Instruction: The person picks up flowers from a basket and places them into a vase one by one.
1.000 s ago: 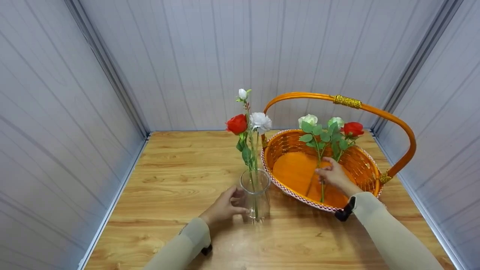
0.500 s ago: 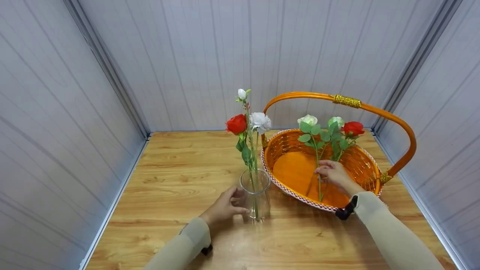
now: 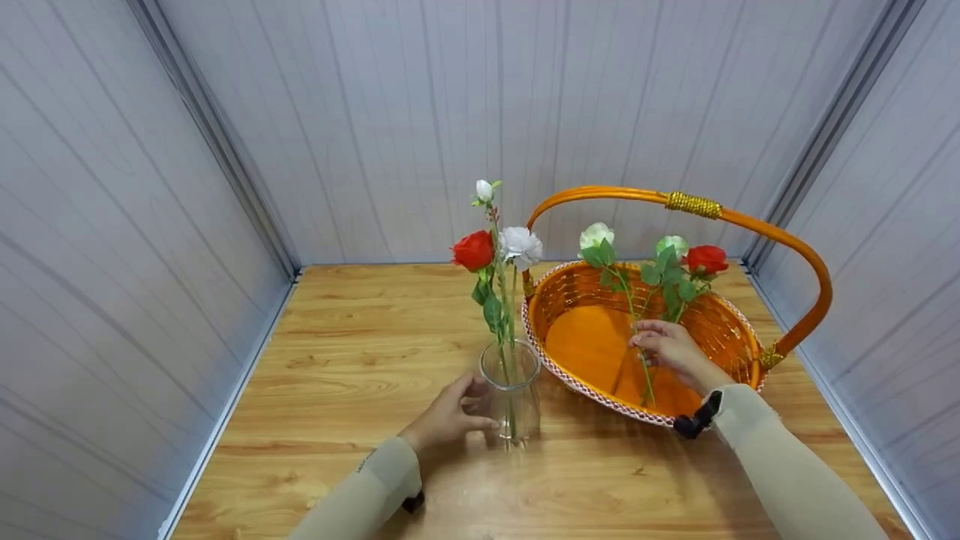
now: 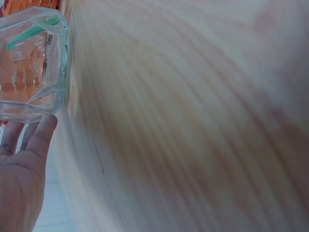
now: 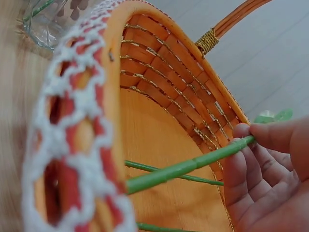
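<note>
A clear glass vase (image 3: 511, 405) stands on the table, holding a red rose (image 3: 473, 250), a ruffled white flower (image 3: 520, 244) and a white bud (image 3: 484, 190). My left hand (image 3: 448, 411) rests against its left side; the left wrist view shows extended fingers (image 4: 41, 137) touching the glass. Over the orange basket (image 3: 581, 341), my right hand (image 3: 671, 352) pinches the green stem of a pale white rose (image 3: 597, 235) between thumb and fingers, as the right wrist view shows. Another pale rose (image 3: 672, 245) and a red rose (image 3: 706, 259) lean at the basket's back.
An arched orange handle (image 3: 694, 204) with gold binding rises over the basket. The basket rim has red-and-white braid (image 5: 82, 121). More green stems (image 5: 166, 175) lie in the basket. Pale panels (image 3: 420, 127) wall the wooden table (image 3: 352, 337) at the back and sides.
The pale rose in my right hand has tilted left, its bloom moving away from the other basket roses. My left hand and the vase have stayed in place.
</note>
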`<state>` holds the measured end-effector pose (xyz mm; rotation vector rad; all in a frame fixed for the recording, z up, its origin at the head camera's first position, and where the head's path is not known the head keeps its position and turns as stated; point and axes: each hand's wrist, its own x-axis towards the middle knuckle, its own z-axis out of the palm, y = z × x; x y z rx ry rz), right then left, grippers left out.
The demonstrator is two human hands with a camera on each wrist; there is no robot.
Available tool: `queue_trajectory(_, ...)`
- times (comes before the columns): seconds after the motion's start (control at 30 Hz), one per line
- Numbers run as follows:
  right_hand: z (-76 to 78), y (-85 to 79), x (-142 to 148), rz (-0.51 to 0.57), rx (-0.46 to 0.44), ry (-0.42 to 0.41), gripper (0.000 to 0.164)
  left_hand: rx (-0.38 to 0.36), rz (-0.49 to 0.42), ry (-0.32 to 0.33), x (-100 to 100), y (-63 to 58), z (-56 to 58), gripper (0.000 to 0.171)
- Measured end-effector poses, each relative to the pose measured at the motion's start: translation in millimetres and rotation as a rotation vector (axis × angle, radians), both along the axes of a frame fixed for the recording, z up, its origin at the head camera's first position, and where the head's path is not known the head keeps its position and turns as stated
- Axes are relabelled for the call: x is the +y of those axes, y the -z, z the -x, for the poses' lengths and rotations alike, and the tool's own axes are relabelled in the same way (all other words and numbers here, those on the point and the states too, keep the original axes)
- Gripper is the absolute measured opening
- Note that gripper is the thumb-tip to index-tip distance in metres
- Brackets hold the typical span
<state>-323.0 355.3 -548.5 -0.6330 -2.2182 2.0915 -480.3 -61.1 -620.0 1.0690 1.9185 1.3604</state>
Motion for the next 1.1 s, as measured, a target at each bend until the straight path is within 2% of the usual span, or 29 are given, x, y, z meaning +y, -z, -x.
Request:
queue_trajectory(0.23, 0.5, -8.1, -4.1, 0.055, 0.052, -0.015, 0.021, 0.009, 0.002, -0.005, 0.5, 0.3, 0.6, 0.065)
queue_trajectory(0.37, 0.8, -14.9, -7.3, 0.076, 0.055, -0.019, 0.014, 0.014, -0.001, -0.003, 0.5, 0.5, 0.0, 0.067)
queue_trajectory(0.7, 1.4, -27.0, -16.0, 0.110, 0.060, -0.034, 0.007, 0.033, 0.022, -0.004, 1.4, 0.7, 0.9, 0.069)
queue_trajectory(1.1, 2.6, -37.0, -28.6, 0.225, 0.158, -0.052, 0.009, 0.032, 0.000, 0.005, 0.5, 1.0, 0.3, 0.067)
